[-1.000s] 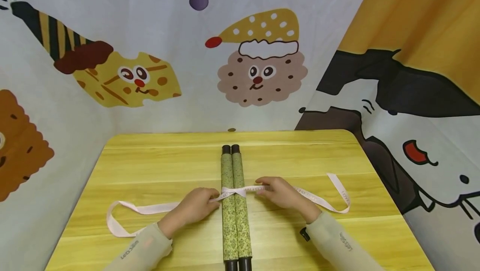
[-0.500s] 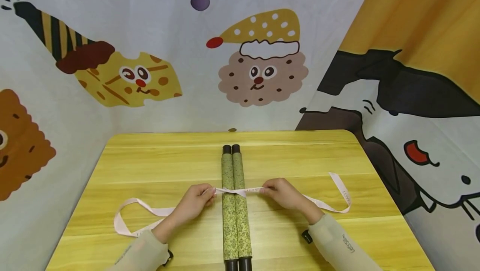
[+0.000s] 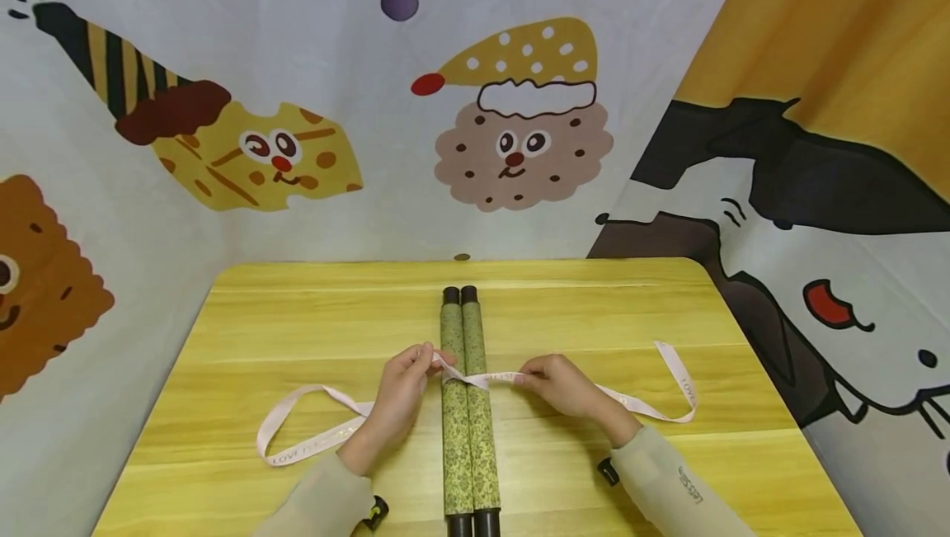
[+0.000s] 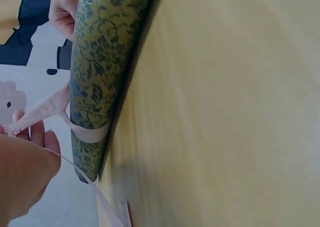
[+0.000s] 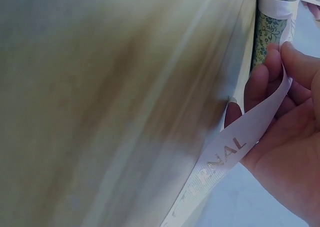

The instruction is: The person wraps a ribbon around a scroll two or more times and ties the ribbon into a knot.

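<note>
Two rolled scrolls [image 3: 456, 446] in green floral cloth with black end knobs lie side by side on the table. A pale pink ribbon [image 3: 500, 376] with printed lettering wraps round them and crosses on top. My left hand [image 3: 401, 384] pinches the ribbon's left part, raised just above the left scroll. At the right, my right hand [image 3: 560, 384] pinches the other part between thumb and fingers, pulled out low beside the scrolls. In the right wrist view the ribbon [image 5: 230, 147] runs across the palm. The left wrist view shows a band [image 4: 90, 133] of it round one scroll.
The yellow wood-grain table [image 3: 334, 306] has rounded far corners. The ribbon's left tail [image 3: 282, 426] loops on the tabletop, and its right tail [image 3: 679, 380] bends near the right side. A cloth [image 3: 371, 232] printed with cartoon figures hangs behind.
My left hand has moved up and right with its ribbon part, to above the left scroll. Its tail has slid rightward. My right hand has closed on its ribbon part and since stayed nearly still.
</note>
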Motion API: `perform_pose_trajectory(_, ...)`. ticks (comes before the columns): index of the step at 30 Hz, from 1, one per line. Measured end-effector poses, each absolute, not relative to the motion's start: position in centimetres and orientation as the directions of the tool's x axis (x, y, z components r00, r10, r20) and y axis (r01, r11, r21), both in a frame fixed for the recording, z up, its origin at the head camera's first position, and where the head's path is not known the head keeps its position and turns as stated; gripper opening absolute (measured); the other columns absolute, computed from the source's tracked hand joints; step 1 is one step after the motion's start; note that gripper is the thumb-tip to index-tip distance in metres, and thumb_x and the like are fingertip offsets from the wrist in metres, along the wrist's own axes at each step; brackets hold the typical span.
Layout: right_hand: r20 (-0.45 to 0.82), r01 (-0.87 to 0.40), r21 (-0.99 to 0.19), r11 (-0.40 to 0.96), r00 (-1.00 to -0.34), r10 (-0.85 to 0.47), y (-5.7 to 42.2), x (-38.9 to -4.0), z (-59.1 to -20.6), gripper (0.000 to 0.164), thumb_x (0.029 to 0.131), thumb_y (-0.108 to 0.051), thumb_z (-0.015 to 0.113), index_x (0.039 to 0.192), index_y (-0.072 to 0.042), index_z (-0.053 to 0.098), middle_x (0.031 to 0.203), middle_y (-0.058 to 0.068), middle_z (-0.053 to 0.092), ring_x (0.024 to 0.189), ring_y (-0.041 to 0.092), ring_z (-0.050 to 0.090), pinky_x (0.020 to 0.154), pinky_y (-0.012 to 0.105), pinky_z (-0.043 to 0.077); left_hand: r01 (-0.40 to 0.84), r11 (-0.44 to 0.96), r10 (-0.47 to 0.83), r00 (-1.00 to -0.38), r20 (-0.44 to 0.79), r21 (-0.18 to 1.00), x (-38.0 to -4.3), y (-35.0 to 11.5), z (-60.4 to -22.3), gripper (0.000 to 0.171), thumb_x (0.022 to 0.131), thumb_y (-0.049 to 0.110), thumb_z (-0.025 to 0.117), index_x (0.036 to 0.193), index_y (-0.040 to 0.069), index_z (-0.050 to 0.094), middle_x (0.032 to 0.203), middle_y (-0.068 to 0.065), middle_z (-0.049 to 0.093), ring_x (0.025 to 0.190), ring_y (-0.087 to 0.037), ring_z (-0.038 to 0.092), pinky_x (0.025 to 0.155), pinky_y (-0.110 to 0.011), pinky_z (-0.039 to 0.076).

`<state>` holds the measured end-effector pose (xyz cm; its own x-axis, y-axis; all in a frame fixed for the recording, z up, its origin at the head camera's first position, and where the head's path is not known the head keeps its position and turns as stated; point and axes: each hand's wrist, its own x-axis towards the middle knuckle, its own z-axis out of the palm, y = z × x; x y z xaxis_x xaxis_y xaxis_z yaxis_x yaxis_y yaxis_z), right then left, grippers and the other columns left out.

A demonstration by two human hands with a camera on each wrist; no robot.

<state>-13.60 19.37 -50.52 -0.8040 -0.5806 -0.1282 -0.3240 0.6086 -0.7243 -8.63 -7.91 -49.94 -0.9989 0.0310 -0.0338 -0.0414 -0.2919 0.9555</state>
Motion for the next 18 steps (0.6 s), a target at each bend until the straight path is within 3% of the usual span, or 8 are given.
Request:
perform_pose_trajectory(4,-0.139,-0.314,-0.725,0.613,-0.805,-0.577,19.3,-13.5,-50.6,0.02,0.094,-0.03,0.057,0.088,-0.018,0.071,0.074,-0.003,0.066,0.057,0.008,0.046,0.053,0.023,0.039,-0.064,-0.372,0.045,-0.998,-0.051,0.926,-8.9,-7.2,-49.4,0.04,0.099,0.021,0.048,0.097,-0.019,0.052,0.1,-0.03,0.059,0.102,-0.043,0.053,0.096,-0.046,0.042)
perform_pose_trajectory(9,-0.141,-0.308,-0.718,0.624,-0.814,-0.564,19.5,-13.2,-50.8,0.018,0.093,-0.033,0.059,0.091,-0.019,0.071,0.075,-0.004,0.066,0.058,0.007,0.05,0.052,0.024,0.044,-0.066,-0.344,0.019,-0.998,-0.063,0.937,-9.3,-6.6,-49.6,0.042,0.094,0.021,0.058,0.102,-0.02,0.056,0.093,-0.031,0.059,0.089,-0.038,0.058,0.081,-0.036,0.053)
perform_pose_trajectory(13,-0.093,-0.328,-0.69,0.645,-0.844,-0.529,20.6,-13.0,-50.3,0.015,0.093,-0.034,0.059,0.097,-0.023,0.069,0.089,-0.008,0.065,0.073,0.005,0.056,0.063,0.029,0.051,-0.057,-0.273,-0.004,-0.998,-0.061,0.96,-9.6,-6.4,-50.0,0.039,0.09,0.021,0.063,0.103,-0.015,0.062,0.092,-0.035,0.06,0.08,-0.035,0.06,0.066,-0.027,0.054)
perform_pose_trajectory(18,0.002,-0.333,-0.663,0.67,-0.897,-0.442,23.3,-13.2,-49.7,0.012,0.092,-0.024,0.062,0.099,-0.016,0.068,0.096,-0.007,0.063,0.087,0.008,0.056,0.073,0.035,0.053,-0.087,-0.253,0.017,-0.996,-0.085,0.964,-9.8,-6.6,-50.2,0.03,0.09,0.01,0.062,0.111,-0.012,0.061,0.097,-0.035,0.061,0.083,-0.035,0.061,0.066,-0.024,0.053)
